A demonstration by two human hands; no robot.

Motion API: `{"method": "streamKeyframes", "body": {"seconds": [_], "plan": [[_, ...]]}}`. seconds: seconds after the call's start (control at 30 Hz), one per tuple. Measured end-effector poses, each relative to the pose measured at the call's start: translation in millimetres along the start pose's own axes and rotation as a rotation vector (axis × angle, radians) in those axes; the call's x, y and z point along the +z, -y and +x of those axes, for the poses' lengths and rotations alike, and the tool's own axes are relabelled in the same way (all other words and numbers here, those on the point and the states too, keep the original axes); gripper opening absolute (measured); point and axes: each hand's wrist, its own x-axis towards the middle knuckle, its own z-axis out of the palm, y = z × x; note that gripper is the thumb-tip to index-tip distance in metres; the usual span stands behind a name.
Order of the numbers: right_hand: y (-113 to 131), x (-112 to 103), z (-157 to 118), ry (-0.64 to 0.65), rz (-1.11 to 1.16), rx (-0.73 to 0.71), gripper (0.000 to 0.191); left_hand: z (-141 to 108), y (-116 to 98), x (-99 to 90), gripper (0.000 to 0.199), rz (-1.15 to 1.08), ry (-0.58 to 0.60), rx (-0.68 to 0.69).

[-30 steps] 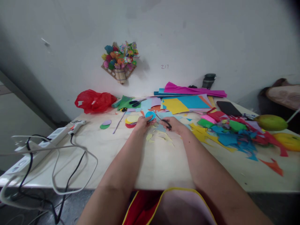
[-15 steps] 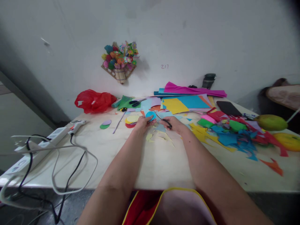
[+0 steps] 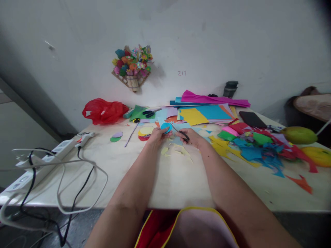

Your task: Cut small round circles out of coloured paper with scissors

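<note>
My left hand (image 3: 157, 136) pinches a blue paper disc (image 3: 167, 127) and a light-blue sheet behind it, thumb on top. My right hand (image 3: 191, 136) is closed round the black handles of a pair of scissors (image 3: 185, 135), whose blades point left toward the disc's edge. Whether the blades touch the paper is too small to tell. Just left of my left hand lies a stack of paper circles (image 3: 146, 131), yellow on top and red below. Pale yellow paper scraps (image 3: 178, 151) are scattered on the table beneath my hands.
Colored sheets (image 3: 198, 116) lie beyond my hands, with a second pair of scissors (image 3: 150, 113) to their left. Paper offcuts (image 3: 261, 148) pile up at right near a phone-like dark slab (image 3: 252, 119). A red bag (image 3: 104, 111) and a power strip (image 3: 49, 162) with loose cables occupy the left.
Both hands stay in nearly the same place, with the disc and the scissors still held. Only a very slight shift of the right hand and the scissors handles shows.
</note>
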Motion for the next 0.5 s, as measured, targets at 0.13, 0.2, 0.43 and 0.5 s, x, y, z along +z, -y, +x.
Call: {"method": "streamKeyframes", "body": {"seconds": [0.13,0.2,0.43,0.5], "plan": [[2.5,1.3,-2.1,0.014,0.019,-0.022,0.03,0.8,2.2,0.1,0.007,-0.001,0.031,0.005],[3.4,1.9,-2.7,0.009,0.023,-0.019,0.03,0.1,2.0,0.9,0.007,-0.004,0.034,0.001],[-1.3,2.3,1.9,-0.003,0.007,-0.037,0.034,-1.7,0.3,2.5,0.004,0.006,0.032,-0.005],[-2.9,2.2,3.3,-0.008,0.004,-0.033,0.035,-1.5,0.2,2.4,0.003,0.014,0.035,-0.01]]}}
